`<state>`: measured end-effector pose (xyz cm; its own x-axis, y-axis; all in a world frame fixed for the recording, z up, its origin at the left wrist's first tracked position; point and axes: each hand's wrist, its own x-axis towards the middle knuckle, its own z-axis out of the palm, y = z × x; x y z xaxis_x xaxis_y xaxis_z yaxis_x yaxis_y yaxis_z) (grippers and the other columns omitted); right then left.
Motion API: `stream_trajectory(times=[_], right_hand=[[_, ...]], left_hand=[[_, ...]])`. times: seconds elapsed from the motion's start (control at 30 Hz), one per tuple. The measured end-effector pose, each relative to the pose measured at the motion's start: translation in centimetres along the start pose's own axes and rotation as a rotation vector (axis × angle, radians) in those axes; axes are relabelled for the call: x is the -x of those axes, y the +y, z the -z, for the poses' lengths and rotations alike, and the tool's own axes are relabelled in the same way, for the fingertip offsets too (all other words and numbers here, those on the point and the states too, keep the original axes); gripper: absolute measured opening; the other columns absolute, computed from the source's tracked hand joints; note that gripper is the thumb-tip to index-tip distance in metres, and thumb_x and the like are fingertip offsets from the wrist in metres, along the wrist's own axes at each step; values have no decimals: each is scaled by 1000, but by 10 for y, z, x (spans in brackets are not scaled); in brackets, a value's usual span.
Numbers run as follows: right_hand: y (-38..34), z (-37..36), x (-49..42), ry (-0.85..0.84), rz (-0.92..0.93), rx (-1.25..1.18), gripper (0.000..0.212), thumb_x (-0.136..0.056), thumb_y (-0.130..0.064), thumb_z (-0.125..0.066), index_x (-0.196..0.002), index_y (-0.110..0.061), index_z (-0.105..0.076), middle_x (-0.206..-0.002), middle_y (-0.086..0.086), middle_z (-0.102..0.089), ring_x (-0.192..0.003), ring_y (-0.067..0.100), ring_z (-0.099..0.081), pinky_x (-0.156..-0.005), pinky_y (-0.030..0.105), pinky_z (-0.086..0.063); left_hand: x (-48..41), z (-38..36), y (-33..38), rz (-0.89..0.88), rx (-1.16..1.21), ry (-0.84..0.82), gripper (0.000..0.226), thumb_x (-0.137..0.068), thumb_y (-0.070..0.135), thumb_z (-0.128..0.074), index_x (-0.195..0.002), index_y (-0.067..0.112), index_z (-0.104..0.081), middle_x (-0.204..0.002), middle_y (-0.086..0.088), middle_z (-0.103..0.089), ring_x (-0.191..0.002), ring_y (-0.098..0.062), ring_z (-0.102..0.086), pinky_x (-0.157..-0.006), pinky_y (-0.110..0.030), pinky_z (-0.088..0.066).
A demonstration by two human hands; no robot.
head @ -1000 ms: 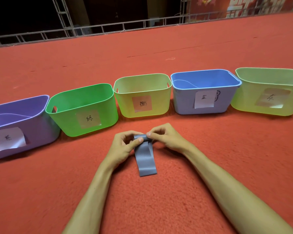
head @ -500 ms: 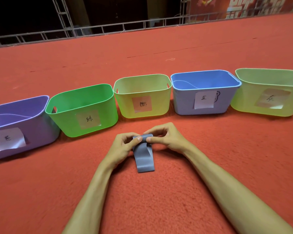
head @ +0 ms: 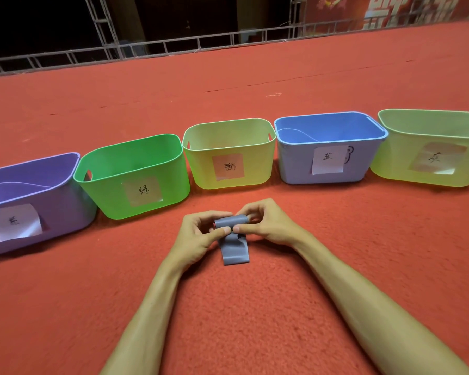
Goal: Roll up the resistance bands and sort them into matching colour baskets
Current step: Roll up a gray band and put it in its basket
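A grey resistance band (head: pixel 234 250) lies on the red carpet in front of me, its far end wound into a small roll. My left hand (head: pixel 198 236) and my right hand (head: pixel 268 226) both pinch that roll from either side, thumbs meeting on top. A short flat tail of the band trails toward me. Five labelled baskets stand in a row behind: purple (head: pixel 65 212), green (head: pixel 106 196), yellow (head: pixel 257 163), blue (head: pixel 295 163) and a pale yellow-green one (head: pixel 390 169) at the far right.
Red carpet (head: pixel 255 320) spreads all around the hands and beyond the baskets. A metal truss railing (head: pixel 173 47) runs along the far edge, with darkness behind it.
The roll has grown and the flat tail of the grey band has become shorter, drawn away from me toward the hands. Both hands stay in the same place.
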<state>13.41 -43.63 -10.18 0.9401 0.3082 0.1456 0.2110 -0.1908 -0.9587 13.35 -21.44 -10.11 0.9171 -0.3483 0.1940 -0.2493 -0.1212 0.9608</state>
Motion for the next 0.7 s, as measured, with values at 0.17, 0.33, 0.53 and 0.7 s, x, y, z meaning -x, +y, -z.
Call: stream_trajectory(times=[0.17, 0.33, 0.53, 0.7], right_hand=[[0, 0, -1, 16, 25, -32, 12, -94, -12, -75, -100, -3, -77, -92, 9, -78, -84, 9, -68, -80, 23, -51], [1, -1, 0, 60, 89, -50, 13, -95, -8, -73, -102, 2, -79, -97, 13, -79, -85, 7, -68, -81, 24, -53], [-1, 0, 4, 61, 118, -116, 21, -90, -2, -76, -110, 5, -76, -103, 19, -78, -90, 16, -71, -82, 26, -56], [0, 0, 3, 82, 105, -57, 22, -84, -8, -84, -106, -3, -80, -99, 10, -80, -91, 13, -72, -86, 27, -56]], left_hand=[[0, -3, -1, -13, 16, 47, 36, -83, -8, -78, -115, 8, -77, -106, -6, -80, -95, -13, -72, -84, -28, -57], [-1, -3, -1, -12, -32, 34, 34, -81, -5, -82, -112, 7, -78, -92, 8, -80, -78, 1, -66, -75, -15, -51], [-4, 2, 2, 35, -45, -78, 27, -90, 29, -71, -98, 5, -77, -76, 8, -69, -70, -5, -54, -66, -17, -42], [-2, 0, 2, 42, -52, -54, 15, -99, 18, -69, -100, 6, -77, -91, -3, -78, -80, -7, -65, -67, -18, -49]])
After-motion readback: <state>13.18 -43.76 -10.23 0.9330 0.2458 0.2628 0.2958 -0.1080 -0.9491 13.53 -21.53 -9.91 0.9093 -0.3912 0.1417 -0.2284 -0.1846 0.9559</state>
